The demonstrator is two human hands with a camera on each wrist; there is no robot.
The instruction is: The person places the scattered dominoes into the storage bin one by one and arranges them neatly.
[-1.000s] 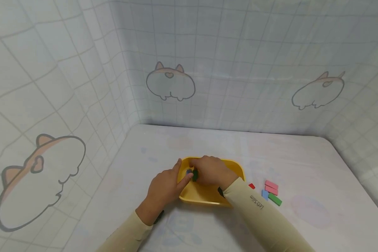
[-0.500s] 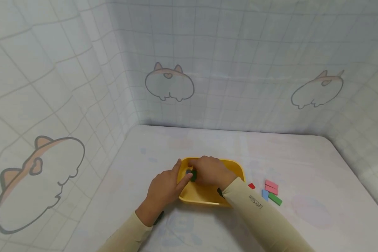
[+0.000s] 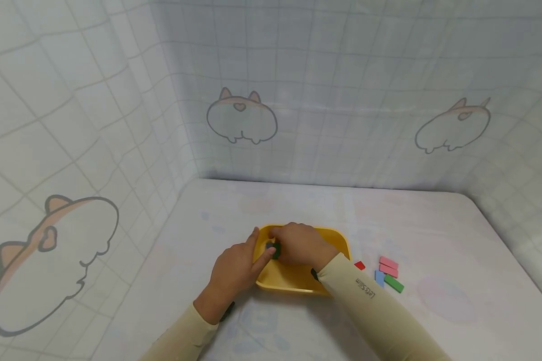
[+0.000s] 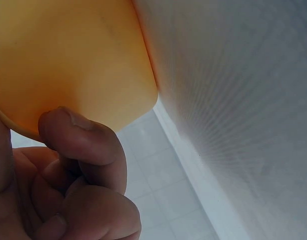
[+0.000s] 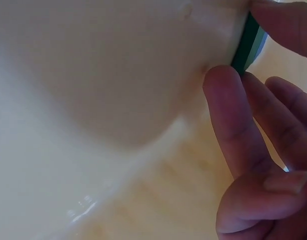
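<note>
A yellow plastic tub point(image 3: 293, 290) sits at the middle of the table. My left hand point(image 3: 235, 268) grips its left wall, thumb over the rim and a bent finger against the outer side point(image 4: 83, 60) in the left wrist view. Inside the tub, my right hand point(image 3: 300, 245) pinches a small dark green block point(image 3: 276, 250). The right wrist view has that green block point(image 5: 247, 42) between thumb and fingertips, held by the tub wall, with lighter green and blue edges right behind it. A grey-blue piece point(image 3: 269, 245) shows beside it in the head view.
Right of the tub lie two pink blocks point(image 3: 389, 266), a blue block point(image 3: 379, 278), a green block point(image 3: 394, 284) and a red piece point(image 3: 360, 265) partly behind the right sleeve point(image 3: 366, 296). A white tiled-pattern cloth wall point(image 3: 325, 125) rises behind the table point(image 3: 433, 235).
The green block in my right fingers has tilted and shifted slightly left inside the tub. My left hand has stayed on the tub wall, and the blocks outside lie as before.
</note>
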